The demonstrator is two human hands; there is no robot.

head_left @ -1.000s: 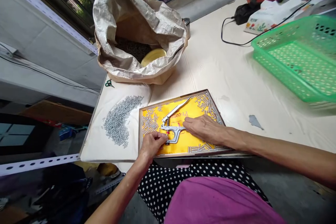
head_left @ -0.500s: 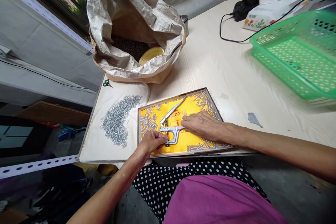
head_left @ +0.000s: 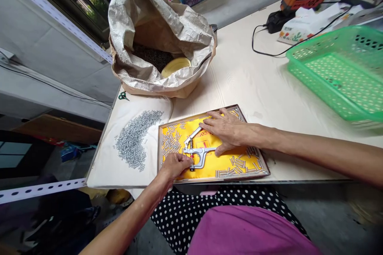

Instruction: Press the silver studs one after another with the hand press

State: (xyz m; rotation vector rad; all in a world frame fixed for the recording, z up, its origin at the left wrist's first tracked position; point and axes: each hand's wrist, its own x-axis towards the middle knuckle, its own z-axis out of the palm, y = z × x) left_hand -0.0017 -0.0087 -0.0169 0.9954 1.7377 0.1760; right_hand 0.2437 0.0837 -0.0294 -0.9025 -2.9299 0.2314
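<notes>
A grey pair of snap-fastener pliers [head_left: 200,151] lies over the yellow bottom of a shallow tray [head_left: 159,149], its handles spread apart. My right hand [head_left: 229,129] spans the handles, fingers on the upper one and thumb at the lower one. At the jaws, my left hand [head_left: 176,165] is closed in a pinch beside a red part. What sits between those fingertips is too small to make out. Small silver ridged metal pieces [head_left: 170,139] are scattered along the tray's left side, with more [head_left: 239,163] at its lower right.
A large heap of similar silver pieces [head_left: 134,139] rests on white cloth at the left, near green-handled scissors [head_left: 123,96]. Behind stands an open woven sack [head_left: 167,83] containing dark bits and a yellow dish [head_left: 176,66]. A green basket [head_left: 338,105] occupies the right.
My right hand has moved up and opened out from the lower handle, so its fingers now reach the upper handle. My left hand keeps its pinch at the jaws. The view has shifted slightly.
</notes>
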